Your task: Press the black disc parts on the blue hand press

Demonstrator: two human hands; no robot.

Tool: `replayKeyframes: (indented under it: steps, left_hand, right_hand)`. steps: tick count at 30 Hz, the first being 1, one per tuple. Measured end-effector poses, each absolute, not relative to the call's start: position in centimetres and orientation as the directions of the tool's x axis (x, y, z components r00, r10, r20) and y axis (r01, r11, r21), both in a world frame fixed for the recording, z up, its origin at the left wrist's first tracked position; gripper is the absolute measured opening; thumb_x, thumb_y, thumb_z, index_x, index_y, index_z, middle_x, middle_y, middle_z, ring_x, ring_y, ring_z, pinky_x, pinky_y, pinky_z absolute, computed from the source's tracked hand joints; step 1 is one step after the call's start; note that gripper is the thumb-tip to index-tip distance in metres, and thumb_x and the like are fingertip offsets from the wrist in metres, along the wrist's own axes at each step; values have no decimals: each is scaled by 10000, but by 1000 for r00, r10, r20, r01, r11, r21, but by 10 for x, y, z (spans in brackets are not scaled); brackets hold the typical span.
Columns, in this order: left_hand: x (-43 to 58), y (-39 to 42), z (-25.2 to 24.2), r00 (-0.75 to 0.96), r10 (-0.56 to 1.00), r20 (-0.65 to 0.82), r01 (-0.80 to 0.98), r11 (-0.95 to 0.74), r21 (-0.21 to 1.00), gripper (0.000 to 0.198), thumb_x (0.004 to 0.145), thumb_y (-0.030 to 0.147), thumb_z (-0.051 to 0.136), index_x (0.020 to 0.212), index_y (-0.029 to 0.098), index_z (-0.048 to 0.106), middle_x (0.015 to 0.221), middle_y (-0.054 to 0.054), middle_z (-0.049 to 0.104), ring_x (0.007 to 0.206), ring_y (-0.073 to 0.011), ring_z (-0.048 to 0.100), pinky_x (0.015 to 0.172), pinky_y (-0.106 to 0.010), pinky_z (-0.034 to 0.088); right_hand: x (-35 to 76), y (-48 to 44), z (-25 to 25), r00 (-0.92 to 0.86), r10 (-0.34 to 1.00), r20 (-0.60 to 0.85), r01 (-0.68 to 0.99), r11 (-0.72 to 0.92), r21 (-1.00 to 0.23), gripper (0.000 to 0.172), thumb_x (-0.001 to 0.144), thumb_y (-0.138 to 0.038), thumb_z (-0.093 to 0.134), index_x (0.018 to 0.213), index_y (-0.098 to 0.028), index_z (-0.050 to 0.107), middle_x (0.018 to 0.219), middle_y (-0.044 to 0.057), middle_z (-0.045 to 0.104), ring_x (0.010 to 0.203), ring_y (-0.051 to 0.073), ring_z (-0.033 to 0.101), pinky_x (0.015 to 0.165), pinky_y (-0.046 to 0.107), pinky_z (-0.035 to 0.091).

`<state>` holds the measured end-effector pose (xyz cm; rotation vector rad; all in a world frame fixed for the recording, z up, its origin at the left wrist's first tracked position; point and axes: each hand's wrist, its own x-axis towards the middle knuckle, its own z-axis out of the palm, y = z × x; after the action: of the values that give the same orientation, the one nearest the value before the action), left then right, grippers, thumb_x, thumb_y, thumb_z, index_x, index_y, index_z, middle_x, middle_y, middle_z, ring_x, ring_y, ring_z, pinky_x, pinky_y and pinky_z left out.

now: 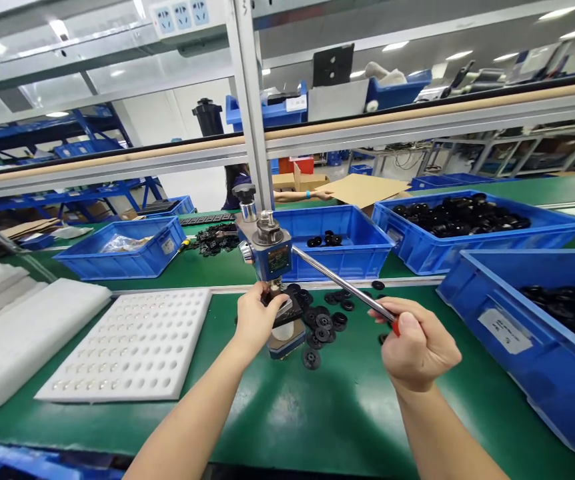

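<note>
Chrome lever [340, 283], right of the blue press [273, 261], is clasped by the right hand [420, 345]; whether a part is pinched by the left hand [256, 317], below the press's head, cannot be told. Fingertips [280, 301] should be kept clear.

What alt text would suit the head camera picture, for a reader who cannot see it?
A person's right hand grips the lever of a bench press on a green table, while the left hand is at its lower part. Black discs lie beside it, with a white foam tray at left and blue bins behind and at right.
</note>
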<state>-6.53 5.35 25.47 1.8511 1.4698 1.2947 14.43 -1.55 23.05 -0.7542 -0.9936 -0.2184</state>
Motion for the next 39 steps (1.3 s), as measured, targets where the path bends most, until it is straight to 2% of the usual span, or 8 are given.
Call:
replayKeyframes:
  steps: [6, 14, 23, 26, 31, 33, 36, 39]
  left_hand:
    - [-68, 59, 245, 41, 933, 359, 512, -328, 794, 152, 766, 314, 726, 758, 189, 640, 709, 0, 691, 618, -143, 564, 584, -241, 405]
    - [-70, 61, 241, 65, 920, 387, 563, -353, 747, 181, 774, 342, 745, 786, 186, 653, 733, 4, 698, 651, -148, 573, 623, -245, 411]
    - [-63, 54, 253, -17, 914, 405, 530, -335, 779, 207, 726, 282, 756, 694, 204, 567, 682, 17, 673, 627, -150, 573, 622, -252, 419]
    - [-62, 56, 248, -42, 912, 409, 530, -326, 783, 204, 727, 286, 766, 713, 200, 581, 713, 7, 689, 661, -160, 596, 645, -259, 423]
    - [-60, 58, 241, -41, 913, 407, 535, -324, 781, 205, 741, 319, 765, 747, 196, 602, 736, 2, 690, 654, -151, 584, 645, -259, 418]
    - [-58, 58, 240, -57, 911, 408, 537, -317, 782, 206, 738, 317, 768, 744, 195, 602, 729, 3, 691, 654, -152, 592, 648, -259, 431]
    - [-56, 58, 238, -94, 897, 431, 529, -322, 785, 194, 736, 302, 770, 753, 193, 610, 738, -1, 703, 677, -160, 623, 655, -259, 456]
    - [-54, 60, 234, -105, 895, 434, 510, -326, 796, 204, 740, 323, 783, 805, 190, 643, 792, -13, 727, 722, -172, 651, 669, -264, 471]
  right_hand:
    - [151, -14, 218, 484, 183, 856, 527, 720, -452, 195, 809, -119, 530, 782, -163, 717, 682, 15, 666, 538, 160, 619, 422, 292, 472]
    - [150, 3, 180, 563, 59, 824, 570, 695, -439, 178, 831, -184, 526, 784, -166, 696, 596, 0, 556, 503, 153, 523, 457, 296, 389]
    - [148, -9, 216, 456, 109, 883, 622, 672, -403, 222, 879, -186, 528, 695, -183, 652, 544, -18, 526, 522, 137, 528, 484, 276, 396]
    - [148, -14, 221, 485, 151, 861, 607, 651, -456, 250, 898, -196, 532, 675, -182, 646, 529, -20, 524, 507, 134, 532, 482, 277, 404]
    - [140, -15, 212, 590, 276, 759, 461, 656, -597, 200, 869, -151, 524, 775, -165, 700, 563, -18, 576, 448, 125, 524, 420, 268, 399]
    - [139, -12, 208, 571, 254, 781, 490, 657, -572, 198, 835, -140, 521, 763, -163, 705, 551, -18, 573, 444, 128, 526, 404, 264, 393]
    - [142, -3, 200, 527, 148, 837, 575, 663, -480, 194, 786, -146, 513, 699, -167, 685, 530, -16, 556, 438, 134, 518, 403, 273, 394]
    - [147, 5, 191, 551, 71, 832, 582, 681, -444, 173, 758, -144, 514, 720, -163, 682, 525, -21, 526, 424, 132, 485, 404, 283, 383]
